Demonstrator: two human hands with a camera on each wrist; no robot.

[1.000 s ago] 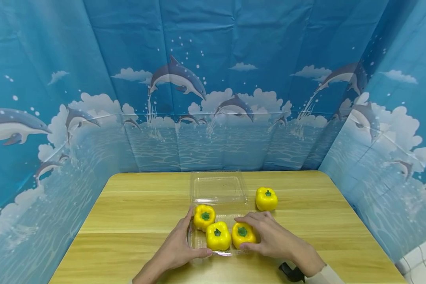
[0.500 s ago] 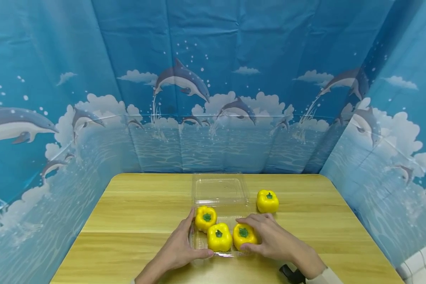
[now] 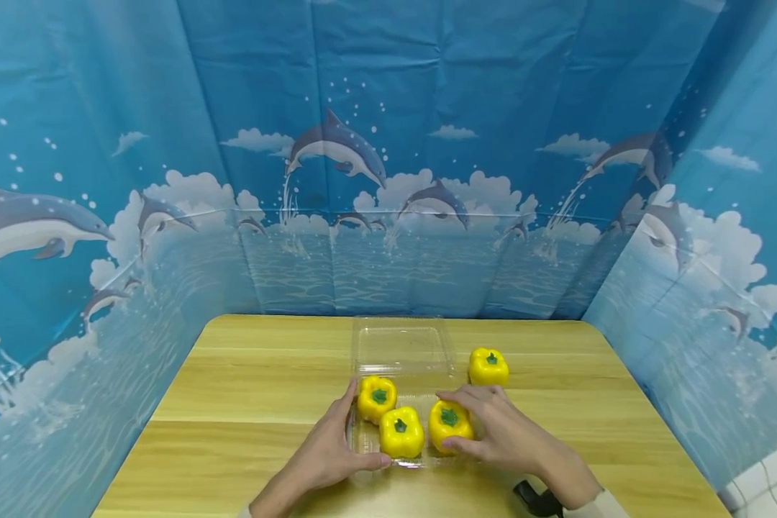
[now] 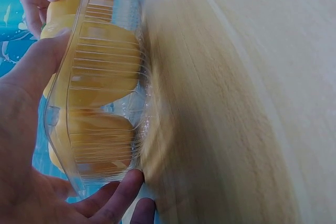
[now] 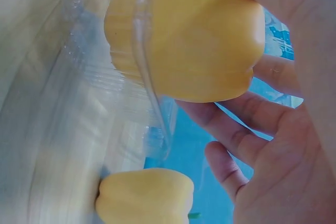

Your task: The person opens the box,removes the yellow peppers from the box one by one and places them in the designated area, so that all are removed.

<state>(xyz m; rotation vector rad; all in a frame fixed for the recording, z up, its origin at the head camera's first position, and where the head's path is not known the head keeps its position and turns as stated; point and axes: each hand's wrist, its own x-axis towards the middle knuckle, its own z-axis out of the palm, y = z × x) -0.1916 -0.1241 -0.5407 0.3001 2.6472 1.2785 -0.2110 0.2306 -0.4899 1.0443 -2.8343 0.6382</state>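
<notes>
A clear plastic clamshell box (image 3: 369,440) lies on the table with its lid (image 3: 401,345) laid back behind it. Two yellow bell peppers stand inside: one at the back left (image 3: 377,398) and one at the front (image 3: 401,433). At the box's left front corner, my left hand (image 3: 326,450) holds the box, thumb along the front rim and fingers along the side. My right hand (image 3: 501,435) grips a third yellow bell pepper (image 5: 194,40) between thumb and fingers, at the box's right side. Part of this pepper sits below the rim in the right wrist view.
Another yellow bell pepper (image 3: 488,367) stands on the wooden table (image 3: 246,388), behind my right hand and right of the lid. A black object (image 3: 537,498) shows by my right wrist. A blue dolphin-print curtain (image 3: 388,273) encloses the table's back and sides.
The pepper in my right hand has shifted slightly right, widening the gap to the front pepper. My left hand stays at the box corner. The head view has shifted a little.
</notes>
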